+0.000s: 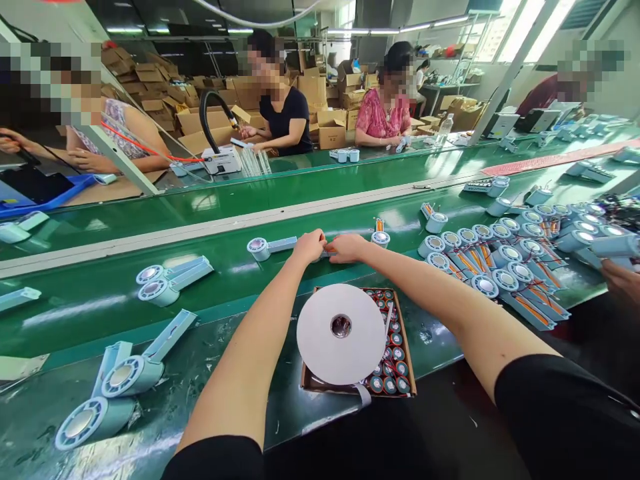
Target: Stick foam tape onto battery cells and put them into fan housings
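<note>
Both hands meet above the green conveyor belt (pixel 225 280), fingers pinched close together. My left hand (pixel 310 245) is closed, and what it grips is mostly hidden by the fingers. Right beside it, my right hand (pixel 347 248) is also closed, with a small bit of orange showing between the two. A light blue fan-like housing with a handle (pixel 259 249) lies just left of my left hand. Another light blue housing (pixel 381 239) sits beyond my right wrist. Below my arms, a large white tape roll (pixel 320 347) rests on a cardboard box (pixel 411 373) of green-wrapped cylindrical cells (pixel 397 339).
Several light blue housings (pixel 120 377) lie at left; a dense cluster with orange wires (pixel 505 280) fills the right. A co-worker's hand (pixel 620 277) is at the right edge. Across the belt, people sit near a white machine (pixel 223 161) and a plastic bottle (pixel 444 130).
</note>
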### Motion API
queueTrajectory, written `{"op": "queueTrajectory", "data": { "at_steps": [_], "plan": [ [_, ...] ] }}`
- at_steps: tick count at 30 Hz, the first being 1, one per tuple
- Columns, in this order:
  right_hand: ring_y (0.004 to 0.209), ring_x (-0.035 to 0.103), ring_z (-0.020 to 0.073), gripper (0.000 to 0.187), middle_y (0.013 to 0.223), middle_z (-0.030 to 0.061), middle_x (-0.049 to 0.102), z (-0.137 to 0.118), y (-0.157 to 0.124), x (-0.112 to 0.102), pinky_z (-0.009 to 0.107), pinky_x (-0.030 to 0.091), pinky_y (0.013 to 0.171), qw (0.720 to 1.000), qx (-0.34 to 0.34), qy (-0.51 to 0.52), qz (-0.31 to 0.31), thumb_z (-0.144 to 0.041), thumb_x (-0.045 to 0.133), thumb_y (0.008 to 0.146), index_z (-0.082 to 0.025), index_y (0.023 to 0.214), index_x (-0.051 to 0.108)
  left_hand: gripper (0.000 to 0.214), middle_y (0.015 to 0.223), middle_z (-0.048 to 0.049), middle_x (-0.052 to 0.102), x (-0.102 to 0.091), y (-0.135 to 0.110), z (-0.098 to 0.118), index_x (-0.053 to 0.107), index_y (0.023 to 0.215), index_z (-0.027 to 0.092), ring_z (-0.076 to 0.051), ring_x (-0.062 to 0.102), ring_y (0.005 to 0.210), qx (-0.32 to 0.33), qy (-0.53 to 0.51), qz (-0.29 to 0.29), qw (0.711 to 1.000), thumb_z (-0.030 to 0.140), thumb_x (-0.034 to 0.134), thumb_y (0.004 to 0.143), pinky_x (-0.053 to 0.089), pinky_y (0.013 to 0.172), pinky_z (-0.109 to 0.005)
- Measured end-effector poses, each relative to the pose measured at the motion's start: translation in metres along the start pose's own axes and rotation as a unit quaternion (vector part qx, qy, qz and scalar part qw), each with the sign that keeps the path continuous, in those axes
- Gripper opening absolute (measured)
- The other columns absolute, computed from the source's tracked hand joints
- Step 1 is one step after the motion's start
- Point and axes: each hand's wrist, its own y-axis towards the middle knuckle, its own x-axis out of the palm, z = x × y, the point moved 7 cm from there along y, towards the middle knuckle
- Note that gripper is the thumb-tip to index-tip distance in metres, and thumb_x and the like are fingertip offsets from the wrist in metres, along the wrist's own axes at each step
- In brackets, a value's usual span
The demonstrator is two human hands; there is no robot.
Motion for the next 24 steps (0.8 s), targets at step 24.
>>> {"op": "queueTrajectory", "data": {
  "at_steps": [24],
  "plan": [
    [0.049, 0.043, 0.0076, 0.038, 0.057, -0.005, 0.055, -0.184, -0.323, 0.056, 0.021, 0.031, 0.049, 0.802, 0.028, 0.596, -0.028, -0.052, 0.07, 0.096, -0.015, 0.097, 0.078, 0.069, 0.136, -0.0153, 0.064, -0.006, -0.365, 0.028, 0.043, 0.151, 0.023, -0.042, 0.035, 0.153, 0.212, -0.012, 0.308, 0.927, 0.028, 0.075, 0.09, 0.032, 0.125, -0.068]
  ]
}}
